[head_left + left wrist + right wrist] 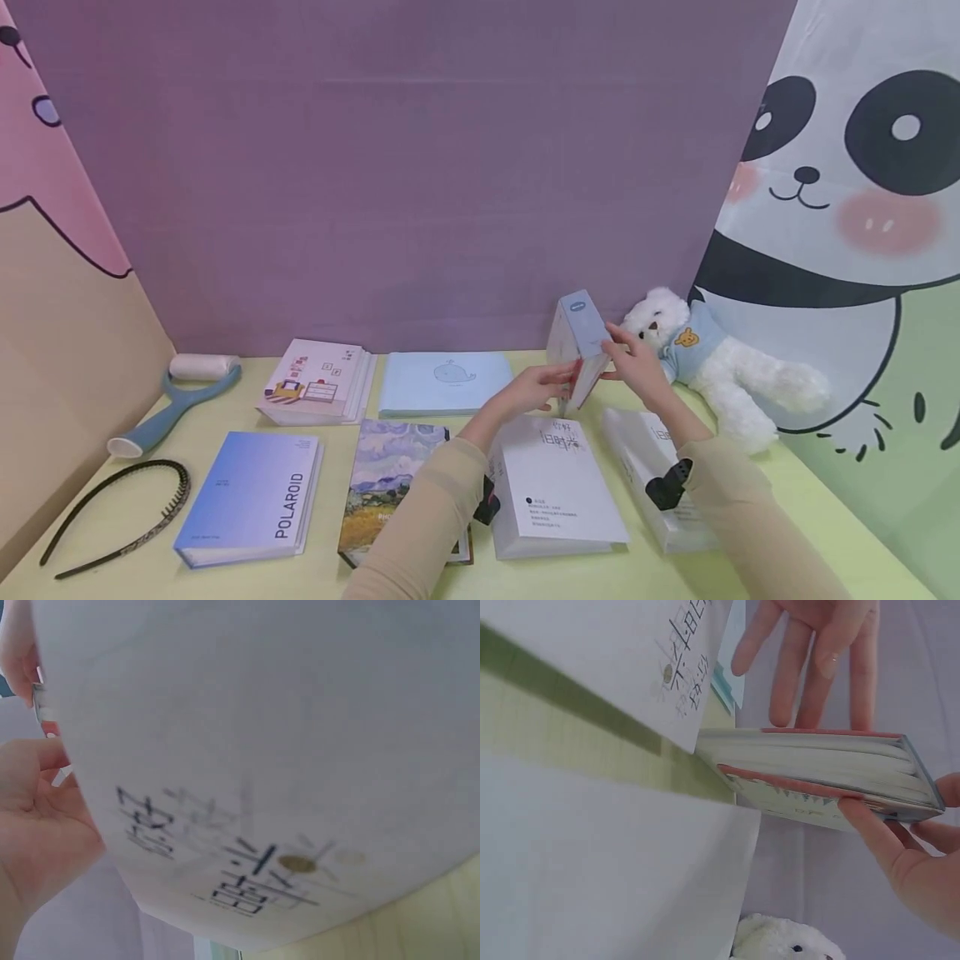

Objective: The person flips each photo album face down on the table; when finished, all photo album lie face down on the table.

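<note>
Blue-backed, the album (pixel 587 327), its pages (pixel 817 760) between red-edged covers (pixel 784 808), tilts near the white teddy bear (pixel 720 358); the right hand (pixel 636 364) grips it, the left hand (pixel 531 389) reaching to its side, fingers extended.

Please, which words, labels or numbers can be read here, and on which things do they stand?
"POLAROID": blue-purple album.
"PHO", rest behind the sleeve: landscape-cover album.
"你好", above stylised characters: middle white album.
Too small, blurred or covered: pink album, right white album, held book, all small print.
</note>
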The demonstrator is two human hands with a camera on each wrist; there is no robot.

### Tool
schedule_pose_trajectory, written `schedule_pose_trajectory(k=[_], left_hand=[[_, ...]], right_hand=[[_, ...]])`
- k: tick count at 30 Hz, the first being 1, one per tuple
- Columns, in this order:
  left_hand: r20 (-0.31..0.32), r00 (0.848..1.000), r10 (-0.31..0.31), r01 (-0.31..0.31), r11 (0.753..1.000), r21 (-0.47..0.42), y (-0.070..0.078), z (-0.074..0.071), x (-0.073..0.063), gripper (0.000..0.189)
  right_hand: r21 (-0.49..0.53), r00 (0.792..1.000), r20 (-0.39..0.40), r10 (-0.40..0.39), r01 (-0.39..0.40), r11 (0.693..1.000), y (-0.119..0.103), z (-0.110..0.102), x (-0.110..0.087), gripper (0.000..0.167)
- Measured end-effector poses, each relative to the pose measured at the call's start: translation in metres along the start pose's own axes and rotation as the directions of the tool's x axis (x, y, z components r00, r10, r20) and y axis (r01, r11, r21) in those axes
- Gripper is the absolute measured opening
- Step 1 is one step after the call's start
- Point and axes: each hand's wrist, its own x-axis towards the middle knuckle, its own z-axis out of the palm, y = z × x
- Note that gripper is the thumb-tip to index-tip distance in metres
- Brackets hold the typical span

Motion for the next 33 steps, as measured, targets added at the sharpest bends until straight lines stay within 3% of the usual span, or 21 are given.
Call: schedule_pose_trajectory(k=[10, 15, 20, 25, 33], left_hand=[[-0.015, 1.0, -0.019, 0.019, 1.0, -0.01, -0.003, -0.003, -0.003, 0.042], [-0.011, 1.0, -0.024, 0.024, 1.0, 0.003, -0.005, -0.001, -0.003, 0.045], [0.001, 1.0, 0.003, -0.003, 0.995, 0.101, -0.009, -0.001, -0.005, 0.044], [-0.006, 0.999, 0.034, -0.032, 0.976, 0.214, -0.014, -0.003, -0.007, 0.038], [-0.053, 0.998, 0.024, -0.01, 0.967, 0.254, -0.02, 0.0, -0.005, 0.031]], right_hand=[[-0.135, 0.995, 0.095, 0.004, 0.009, 0.991, 0.003, -0.006, 0.003, 0.076], [-0.148, 0.996, 0.089, 0.005, 0.008, 0.989, 0.005, -0.005, 0.002, 0.072], [-0.181, 0.997, 0.059, 0.049, -0.038, 0.983, 0.007, -0.006, 0.002, 0.064], [-0.25, 0.994, 0.045, 0.096, -0.082, 0.965, 0.009, -0.014, -0.001, 0.07], [-0.241, 0.993, 0.061, 0.103, -0.085, 0.967, 0.023, -0.025, -0.001, 0.064]])
